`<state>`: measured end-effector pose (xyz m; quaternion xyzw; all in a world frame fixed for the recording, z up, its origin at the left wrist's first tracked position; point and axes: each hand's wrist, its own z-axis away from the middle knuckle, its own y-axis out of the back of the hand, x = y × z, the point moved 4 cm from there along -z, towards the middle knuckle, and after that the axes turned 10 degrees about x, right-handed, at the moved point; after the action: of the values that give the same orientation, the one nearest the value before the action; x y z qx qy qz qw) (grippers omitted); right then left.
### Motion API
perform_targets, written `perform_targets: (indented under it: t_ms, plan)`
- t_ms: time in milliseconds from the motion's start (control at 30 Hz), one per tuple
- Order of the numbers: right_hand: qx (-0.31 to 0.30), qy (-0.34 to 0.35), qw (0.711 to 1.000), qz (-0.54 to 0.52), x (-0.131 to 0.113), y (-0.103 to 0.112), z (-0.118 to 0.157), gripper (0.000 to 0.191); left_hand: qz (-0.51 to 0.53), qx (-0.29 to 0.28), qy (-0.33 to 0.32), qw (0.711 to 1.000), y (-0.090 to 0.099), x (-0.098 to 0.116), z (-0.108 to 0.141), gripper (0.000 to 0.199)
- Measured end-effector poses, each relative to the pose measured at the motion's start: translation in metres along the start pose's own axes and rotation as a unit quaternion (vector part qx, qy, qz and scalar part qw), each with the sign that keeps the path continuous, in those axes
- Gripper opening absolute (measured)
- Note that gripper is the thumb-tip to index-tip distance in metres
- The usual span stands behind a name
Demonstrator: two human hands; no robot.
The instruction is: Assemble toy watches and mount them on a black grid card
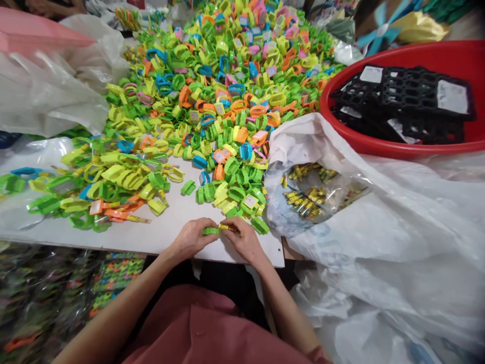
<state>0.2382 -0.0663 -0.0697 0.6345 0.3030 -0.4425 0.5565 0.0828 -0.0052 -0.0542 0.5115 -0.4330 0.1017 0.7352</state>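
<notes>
Close to the table's front edge, my left hand [192, 236] is closed on a green plastic toy watch [211, 231]. My right hand [244, 239] pinches a small yellow-wrapped stick [224, 227], its end touching or nearly touching the green piece; what the wrapped stick is I cannot make out for certain. Just beyond my hands lies a large heap of toy watches [235, 146] in green, yellow, orange, blue and pink. A separate pile [125, 177] of such pieces, some with yellow sticks poking out, spreads to the left.
An open white plastic bag [314, 131] with yellow-wrapped sticks [310, 201] inside stands right of my hands. Behind it a red basin [401, 146] holds black perforated trays [417, 96]. Clear plastic [87, 65] covers the left side. Bagged colourful pieces [117, 273] lie below the table at left.
</notes>
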Motion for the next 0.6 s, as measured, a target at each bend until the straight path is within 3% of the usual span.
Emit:
perform_targets:
  t_ms: [200, 433, 533, 600]
  plan:
    - [-0.049, 0.048, 0.998, -0.001, -0.006, 0.004, 0.002, 0.015, -0.054, -0.001, -0.001, 0.999, -0.008, 0.004, 0.006, 0.011]
    - [-0.155, 0.025, 0.988, -0.001, -0.016, 0.008, 0.019, 0.011, -0.168, 0.048, -0.133, 0.976, -0.032, 0.012, 0.034, 0.016]
    - [-0.134, 0.028, 0.990, -0.035, -0.022, 0.017, 0.012, 0.013, -0.185, 0.067, -0.169, 0.966, -0.010, 0.018, 0.031, 0.020]
    - [-0.047, 0.034, 0.998, -0.017, -0.020, 0.039, -0.004, 0.020, -0.235, 0.118, -0.136, 0.955, 0.035, 0.020, 0.018, 0.020]
